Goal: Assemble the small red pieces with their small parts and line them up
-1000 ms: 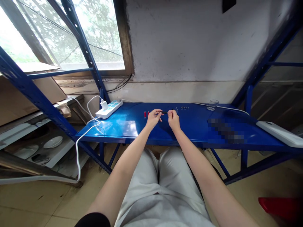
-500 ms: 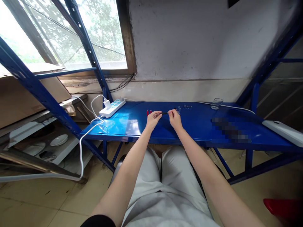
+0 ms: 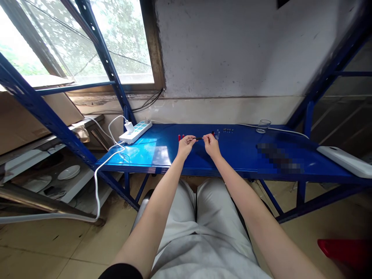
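Between my two hands a slim black pen-like rod (image 3: 198, 138) is held level over the blue table. My left hand (image 3: 186, 146) pinches its left end with closed fingers. At the other end, the fingertips of my right hand (image 3: 212, 145) are closed on the rod's lighter tip, which they partly cover. Two small red cylinders (image 3: 179, 137) stand just behind my left hand. Small clear tube-like pieces (image 3: 217, 134) show behind my right hand, with a dark red bit beside them. Several tiny metallic pieces (image 3: 228, 130) form rows farther back.
A white power strip (image 3: 135, 132) with a plugged-in charger and cable lies on the left of the blue table (image 3: 238, 155). Toward the right are a clear glass (image 3: 263, 126), a blurred dark object (image 3: 279, 158) and a white device (image 3: 345, 161). Blue rack posts flank the table.
The camera view has shifted slightly, moving the scene a little left. Both hands keep their hold on the black rod, with only slight finger movement.
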{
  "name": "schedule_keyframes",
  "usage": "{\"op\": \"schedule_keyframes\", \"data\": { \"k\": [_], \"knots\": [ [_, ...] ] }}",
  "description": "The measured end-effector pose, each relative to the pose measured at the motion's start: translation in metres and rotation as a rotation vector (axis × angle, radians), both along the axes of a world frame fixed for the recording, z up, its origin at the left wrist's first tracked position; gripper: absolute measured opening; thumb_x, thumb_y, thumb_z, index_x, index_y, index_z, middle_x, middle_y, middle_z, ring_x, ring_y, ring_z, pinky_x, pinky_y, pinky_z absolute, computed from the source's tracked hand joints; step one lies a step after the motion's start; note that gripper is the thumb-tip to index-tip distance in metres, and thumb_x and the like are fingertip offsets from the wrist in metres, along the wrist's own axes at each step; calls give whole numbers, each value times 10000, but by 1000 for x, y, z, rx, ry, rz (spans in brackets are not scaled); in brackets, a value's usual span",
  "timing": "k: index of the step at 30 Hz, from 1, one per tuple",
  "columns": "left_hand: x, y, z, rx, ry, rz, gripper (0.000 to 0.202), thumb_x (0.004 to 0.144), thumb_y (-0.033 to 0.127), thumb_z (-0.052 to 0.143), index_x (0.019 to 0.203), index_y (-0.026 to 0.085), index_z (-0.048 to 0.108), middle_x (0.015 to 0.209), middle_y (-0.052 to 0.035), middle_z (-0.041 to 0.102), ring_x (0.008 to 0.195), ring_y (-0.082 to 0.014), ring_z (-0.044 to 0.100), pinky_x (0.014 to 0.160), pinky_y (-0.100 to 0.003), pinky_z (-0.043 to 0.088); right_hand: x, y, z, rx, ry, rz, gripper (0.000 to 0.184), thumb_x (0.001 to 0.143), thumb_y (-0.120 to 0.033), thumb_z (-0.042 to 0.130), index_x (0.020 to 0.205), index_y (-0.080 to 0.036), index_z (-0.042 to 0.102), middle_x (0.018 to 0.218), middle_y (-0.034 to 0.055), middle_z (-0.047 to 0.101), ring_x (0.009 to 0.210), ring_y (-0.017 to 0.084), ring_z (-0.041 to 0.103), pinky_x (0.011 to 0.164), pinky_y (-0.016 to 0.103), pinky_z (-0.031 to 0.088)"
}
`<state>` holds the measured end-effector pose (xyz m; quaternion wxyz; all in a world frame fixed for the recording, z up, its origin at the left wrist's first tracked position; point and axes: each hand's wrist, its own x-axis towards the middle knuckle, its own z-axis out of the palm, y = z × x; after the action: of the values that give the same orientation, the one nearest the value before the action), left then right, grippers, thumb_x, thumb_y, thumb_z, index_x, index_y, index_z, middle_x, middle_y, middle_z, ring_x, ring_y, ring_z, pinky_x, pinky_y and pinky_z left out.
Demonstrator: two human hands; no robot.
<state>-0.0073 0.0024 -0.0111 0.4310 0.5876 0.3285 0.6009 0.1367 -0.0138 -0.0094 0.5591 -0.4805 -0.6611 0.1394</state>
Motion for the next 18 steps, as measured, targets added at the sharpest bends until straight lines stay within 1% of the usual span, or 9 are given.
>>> {"op": "schedule_keyframes", "data": {
  "k": [8, 13, 18],
  "knots": [
    [2, 0, -2, -31, -28, -10, 160, 754, 266, 599, 851, 141, 575, 751, -57, 666, 745, -144, 653, 807, -319, 494, -2, -3, 4, 0, -23, -4, 350, 865, -529, 336, 751, -219, 450, 612, 3, 497, 540, 145, 464, 527, 268, 326],
    [2, -1, -3, -39, 27, 16, 191, 774, 327, 577, 835, 147, 578, 698, -46, 660, 727, -142, 645, 793, -313, 490, -2, -5, 5, 2, -34, -3, 368, 867, -545, 323, 743, -222, 448, 610, 4, 494, 533, 143, 458, 522, 269, 322],
    [0, -3, -3, -14, 87, 35, 214, 803, 365, 536, 818, 154, 570, 681, -37, 643, 711, -137, 633, 760, -292, 486, -3, -4, 4, -2, -34, 6, 379, 862, -563, 320, 743, -225, 442, 603, 1, 490, 535, 143, 459, 518, 265, 315]
  ]
}}
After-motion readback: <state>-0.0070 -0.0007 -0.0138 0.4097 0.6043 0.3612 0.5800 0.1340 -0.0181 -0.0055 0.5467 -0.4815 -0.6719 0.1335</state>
